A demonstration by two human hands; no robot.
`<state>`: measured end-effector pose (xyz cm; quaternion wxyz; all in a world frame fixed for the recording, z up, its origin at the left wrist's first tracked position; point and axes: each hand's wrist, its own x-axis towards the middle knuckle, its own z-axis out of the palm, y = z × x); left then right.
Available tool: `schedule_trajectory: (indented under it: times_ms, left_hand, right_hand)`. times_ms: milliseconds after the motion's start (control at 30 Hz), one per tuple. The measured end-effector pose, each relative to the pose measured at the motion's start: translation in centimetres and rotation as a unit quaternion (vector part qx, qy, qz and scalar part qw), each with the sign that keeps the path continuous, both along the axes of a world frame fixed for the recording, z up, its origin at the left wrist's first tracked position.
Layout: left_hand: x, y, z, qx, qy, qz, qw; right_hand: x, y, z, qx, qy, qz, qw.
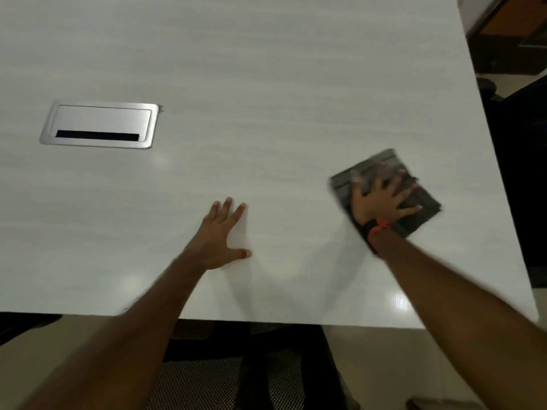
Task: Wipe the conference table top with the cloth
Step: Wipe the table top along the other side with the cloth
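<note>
**Dark cloth near the right edge: slips and missed patches are the risks**

The dark folded cloth [426, 207] lies flat on the pale table [266, 78], close to its right edge and not far from the near right corner. The right hand [381, 199] presses on it with fingers spread and straight, gripping nothing; a red and black band [375, 229] sits at that wrist. The left hand [222, 235] rests open and flat on the bare top, towards the near edge, between the cloth and the metal cable hatch [99, 124] set into the left part of the table.

Since the cloth is only held down by a flat palm, a stroke towards the right edge could likely push it over the side or leave the hand sliding off it. The folds could also bunch under uneven pressure, leaving streaks. Most of the top, including the far side and the area round the hatch, probably needs wiping yet; the hatch rim and slot may snag a cloth corner. The patch under the left palm could be missed. The cloth's outline is blurred, so its exact folds cannot be told.
</note>
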<state>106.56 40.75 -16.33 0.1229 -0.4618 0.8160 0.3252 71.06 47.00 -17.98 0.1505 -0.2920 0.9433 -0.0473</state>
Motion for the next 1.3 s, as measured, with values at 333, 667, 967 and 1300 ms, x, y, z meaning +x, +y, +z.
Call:
schedule_trajectory:
  times_ms: [333,667,967,1300]
  left_hand:
    - [1.7,1.8,-2.4,-0.153,0.034,-0.046,0.987]
    - [1.0,2.9,-2.3,-0.216,0.028,-0.008,0.976]
    - [0.9,2.8,-2.3,-0.214,0.028,0.001,0.976]
    - [1.2,2.8,-3.0,-0.214,0.053,0.009,0.975]
  right_hand:
    - [6.0,12.1,-0.6,0.040,0.017,0.053,0.998]
    - [14.9,12.1,-1.0,0.031,0.009,0.193,0.981]
    - [10.9,10.8,-0.8,0.023,0.013,-0.057,0.998]
    - [8.0,15.7,-1.2,0.041,0.022,0.023,0.999]
